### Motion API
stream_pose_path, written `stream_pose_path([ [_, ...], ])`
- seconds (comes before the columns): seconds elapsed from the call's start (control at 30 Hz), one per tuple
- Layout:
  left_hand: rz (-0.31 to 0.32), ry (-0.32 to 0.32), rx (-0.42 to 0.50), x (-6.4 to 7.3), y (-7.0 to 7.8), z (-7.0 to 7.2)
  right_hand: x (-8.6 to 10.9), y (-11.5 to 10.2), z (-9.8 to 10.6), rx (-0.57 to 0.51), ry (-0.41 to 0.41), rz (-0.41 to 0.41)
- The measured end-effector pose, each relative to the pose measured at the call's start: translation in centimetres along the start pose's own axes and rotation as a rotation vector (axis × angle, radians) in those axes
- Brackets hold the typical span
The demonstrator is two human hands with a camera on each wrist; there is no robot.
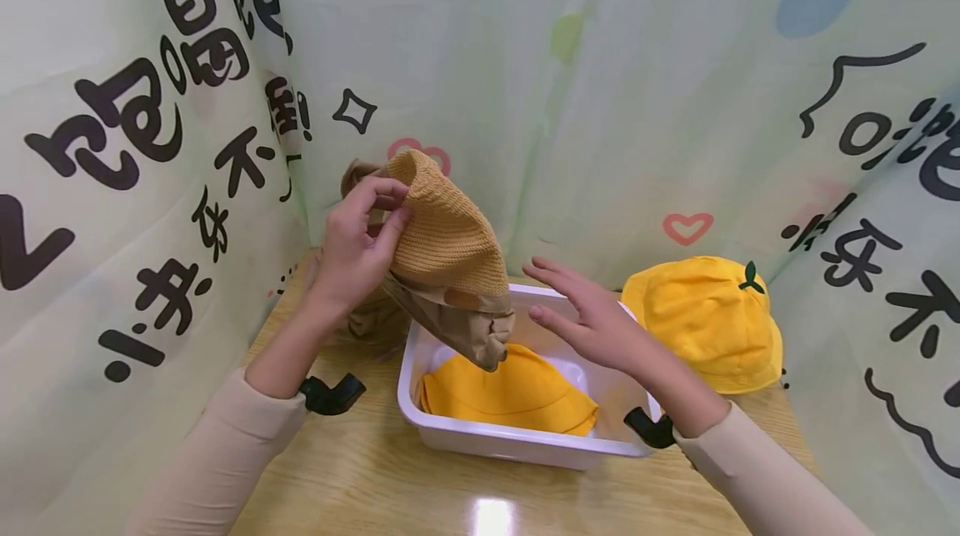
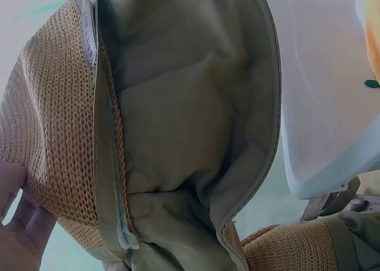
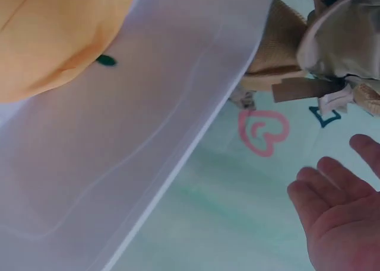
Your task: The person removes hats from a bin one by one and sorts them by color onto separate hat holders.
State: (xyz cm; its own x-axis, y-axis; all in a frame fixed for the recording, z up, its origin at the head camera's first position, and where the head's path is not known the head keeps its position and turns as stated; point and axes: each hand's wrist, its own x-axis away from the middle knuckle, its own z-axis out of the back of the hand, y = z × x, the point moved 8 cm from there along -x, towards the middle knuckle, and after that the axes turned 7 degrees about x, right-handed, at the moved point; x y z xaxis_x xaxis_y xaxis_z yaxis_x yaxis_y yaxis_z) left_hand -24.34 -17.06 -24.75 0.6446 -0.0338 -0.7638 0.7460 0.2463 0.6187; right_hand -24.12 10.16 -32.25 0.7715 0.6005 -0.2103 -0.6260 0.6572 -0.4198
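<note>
My left hand (image 1: 358, 244) pinches the knitted crown of a tan sun hat (image 1: 450, 240) and holds it above the left part of a white plastic bin (image 1: 517, 433). The hat's khaki cloth brim hangs down toward the bin. In the left wrist view, the underside of that brim (image 2: 172, 117) and an inner label show. My right hand (image 1: 588, 315) hovers over the bin's right side, fingers extended and apart from the hat; its palm (image 3: 347, 235) is bare in the right wrist view. Inside the bin lies a yellow hat (image 1: 510, 394).
Right of the bin, on the wooden table (image 1: 352, 478), sits another yellow hat (image 1: 697, 323) with a green sprout. Behind my left hand is more khaki material; the left wrist view shows a second knitted hat (image 2: 294, 247) there. Printed curtains (image 1: 480, 77) surround the table.
</note>
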Motion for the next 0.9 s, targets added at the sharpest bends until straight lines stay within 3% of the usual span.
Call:
stream_pose_path([
  [0.17, 0.016, 0.002, 0.022, 0.1, -0.2, 0.1, -2.5, -1.4, 0.5, -0.145, 0.087, 0.047],
  [0.3, 0.022, 0.007, 0.024, 0.2, -0.3, 0.1, -4.6, -2.0, 1.0, -0.327, 0.158, 0.029],
  [0.47, 0.044, 0.040, 0.033, 0.1, -0.9, 0.4, -7.4, -2.5, 0.6, -0.496, 0.191, -0.022],
  [0.9, 0.139, 0.065, 0.118, 0.2, -1.5, 1.0, -11.1, -4.6, -0.8, -0.618, 0.179, 0.033],
])
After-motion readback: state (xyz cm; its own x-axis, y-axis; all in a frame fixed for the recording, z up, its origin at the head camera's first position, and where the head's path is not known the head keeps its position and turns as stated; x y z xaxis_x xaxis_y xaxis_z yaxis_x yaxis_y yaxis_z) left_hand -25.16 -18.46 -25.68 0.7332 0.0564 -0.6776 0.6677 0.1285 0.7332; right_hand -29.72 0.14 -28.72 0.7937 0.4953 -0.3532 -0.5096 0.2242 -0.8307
